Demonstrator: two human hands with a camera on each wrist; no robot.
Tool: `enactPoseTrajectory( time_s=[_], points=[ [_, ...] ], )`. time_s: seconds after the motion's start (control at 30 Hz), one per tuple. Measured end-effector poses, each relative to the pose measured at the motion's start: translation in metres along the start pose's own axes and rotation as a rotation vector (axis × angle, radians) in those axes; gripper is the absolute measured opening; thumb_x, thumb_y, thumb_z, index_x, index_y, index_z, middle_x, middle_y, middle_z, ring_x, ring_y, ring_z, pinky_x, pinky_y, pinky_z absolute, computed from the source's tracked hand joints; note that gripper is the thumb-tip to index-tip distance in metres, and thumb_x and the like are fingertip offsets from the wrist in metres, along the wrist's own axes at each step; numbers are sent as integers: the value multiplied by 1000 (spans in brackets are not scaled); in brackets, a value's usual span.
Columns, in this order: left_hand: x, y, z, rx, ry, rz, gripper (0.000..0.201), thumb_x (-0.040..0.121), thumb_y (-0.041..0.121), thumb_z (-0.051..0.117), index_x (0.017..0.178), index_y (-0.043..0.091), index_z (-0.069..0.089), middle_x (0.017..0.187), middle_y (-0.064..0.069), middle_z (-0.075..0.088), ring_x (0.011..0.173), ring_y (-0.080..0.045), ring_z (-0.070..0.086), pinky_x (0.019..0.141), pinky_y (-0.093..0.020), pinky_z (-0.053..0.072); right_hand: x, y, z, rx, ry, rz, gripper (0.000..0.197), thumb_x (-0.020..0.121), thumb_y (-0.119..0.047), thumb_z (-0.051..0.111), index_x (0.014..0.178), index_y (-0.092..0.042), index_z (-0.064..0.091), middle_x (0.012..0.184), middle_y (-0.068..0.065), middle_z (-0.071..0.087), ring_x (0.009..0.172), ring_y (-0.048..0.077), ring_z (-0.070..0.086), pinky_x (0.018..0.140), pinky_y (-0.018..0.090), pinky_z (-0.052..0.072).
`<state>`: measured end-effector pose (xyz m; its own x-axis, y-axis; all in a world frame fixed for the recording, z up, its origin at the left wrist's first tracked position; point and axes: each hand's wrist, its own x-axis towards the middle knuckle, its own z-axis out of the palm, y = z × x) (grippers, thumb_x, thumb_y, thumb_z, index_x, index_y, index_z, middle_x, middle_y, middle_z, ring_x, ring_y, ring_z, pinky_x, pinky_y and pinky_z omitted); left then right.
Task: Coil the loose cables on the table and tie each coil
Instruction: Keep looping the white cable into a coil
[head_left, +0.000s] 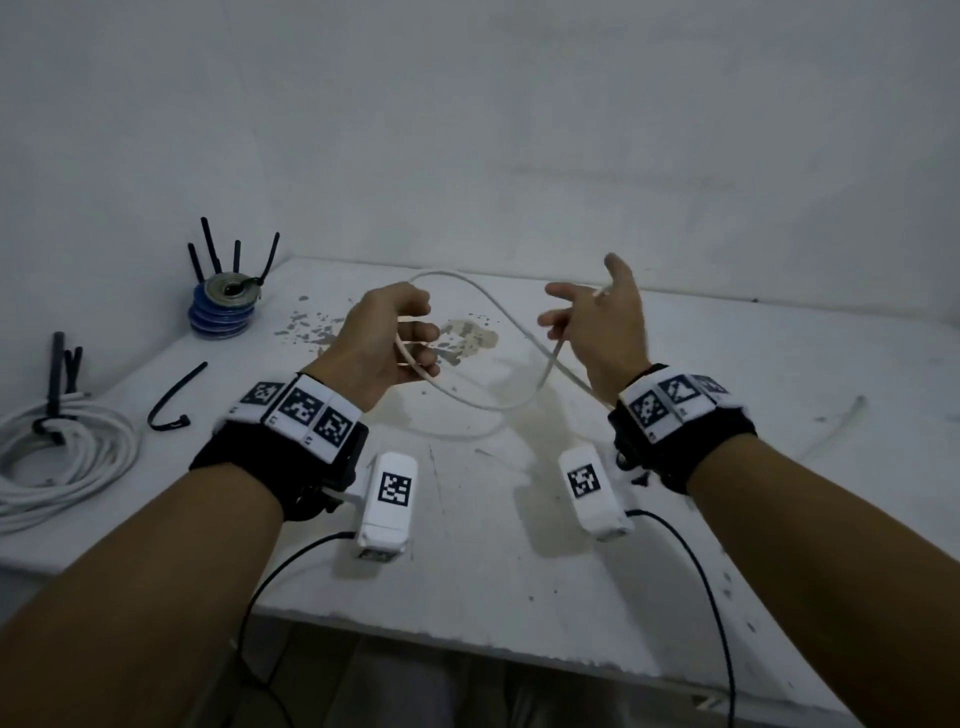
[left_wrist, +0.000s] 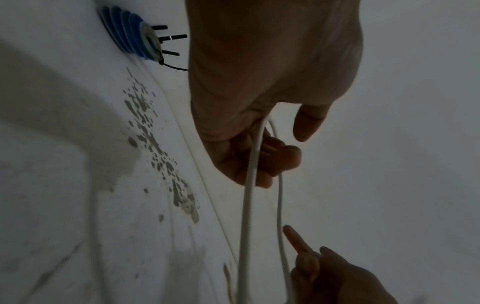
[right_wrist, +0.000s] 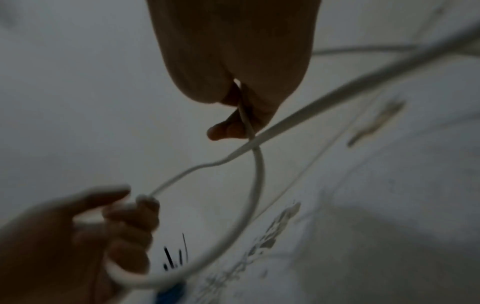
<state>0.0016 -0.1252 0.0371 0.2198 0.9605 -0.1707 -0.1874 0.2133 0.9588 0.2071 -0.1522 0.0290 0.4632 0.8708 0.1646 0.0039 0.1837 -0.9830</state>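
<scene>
Over a stained white table (head_left: 519, 545) by a bare wall, my left hand (head_left: 387, 343) curls round a loop of thin white cable (head_left: 483, 296); my right hand (head_left: 597, 322) pinches it loosely, other fingers spread. That light pinch could slip, and I reckon the raised loop would spring open.

1. A stack of blue round spools (head_left: 222, 312), topped by a grey roll, stands at the white worktop's (head_left: 519, 545) far left corner.
2. Dark chipped patches (head_left: 317, 327) and a brown stain (head_left: 470, 335) mark the worktop.
3. A plain white wall (head_left: 467, 130) rises behind.
</scene>
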Motion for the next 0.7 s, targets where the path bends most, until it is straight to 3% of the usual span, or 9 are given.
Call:
enactPoseTrajectory(
  time_s=[0.1,0.17,0.23,0.27,0.33,0.43,0.57,0.63,0.7],
  points=[
    [1,5,2,-84,-61,-60,25,98,27,45,80,12,53,60,-3,51,42,-17,41,51,-25,42,-13,-11,1,-499,-390,-105,76,103,-8,32,152,-20,-25,118,6,65,56,18,59,51,24,53],
    [2,4,2,-111,-69,-91,28,100,24,38,82,10,55,62,-3,54,42,-15,42,48,-24,41,-18,-11,1,-622,-476,-142,77,106,-21,34,150,-16,-29,112,2,71,52,17,57,49,24,51],
    [4,1,1,-150,-68,-125,28,100,16,35,83,9,55,61,-2,57,42,-13,47,43,-21,41,-18,-9,1,-605,-418,-137,70,107,-31,34,154,-4,-9,105,1,75,45,11,55,46,22,47],
    [5,-1,0,-172,-61,-144,28,101,13,34,82,8,55,60,-2,59,42,-12,50,41,-19,42,-19,-8,1,-592,-377,-155,57,107,-30,34,151,2,16,103,0,76,41,10,54,44,22,46],
    [6,-3,-1,-204,-32,-174,29,102,10,33,82,6,54,61,-5,65,43,-12,58,39,-17,45,-19,-7,1,-618,-344,-231,35,107,-25,35,127,-1,52,107,-2,74,42,11,58,44,17,45],
    [9,-5,-3,-235,7,-183,30,103,8,33,81,3,52,72,-14,72,52,-18,69,43,-19,50,-22,1,-1,-699,-427,-321,31,106,-18,38,125,-13,61,112,-5,68,67,18,70,53,11,45],
    [14,-4,-11,-297,35,-211,28,103,14,38,83,2,53,88,-21,69,56,-20,66,44,-18,48,-32,5,-8,-714,-474,-370,27,98,-7,45,107,-14,70,86,-7,69,74,27,65,61,30,51],
    [16,-5,-14,-272,39,-219,21,100,16,47,85,2,54,88,-18,67,59,-16,60,42,-16,44,-37,4,-12,-748,-552,-359,27,94,-7,51,106,-17,73,86,-9,70,75,23,65,67,30,53],
    [15,-5,-12,-187,1,-196,12,95,9,51,89,1,57,90,-14,63,61,-12,56,43,-14,42,-42,4,-13,-777,-626,-368,28,91,-7,54,106,-19,75,89,-15,68,80,6,64,74,20,49]
  ],
)
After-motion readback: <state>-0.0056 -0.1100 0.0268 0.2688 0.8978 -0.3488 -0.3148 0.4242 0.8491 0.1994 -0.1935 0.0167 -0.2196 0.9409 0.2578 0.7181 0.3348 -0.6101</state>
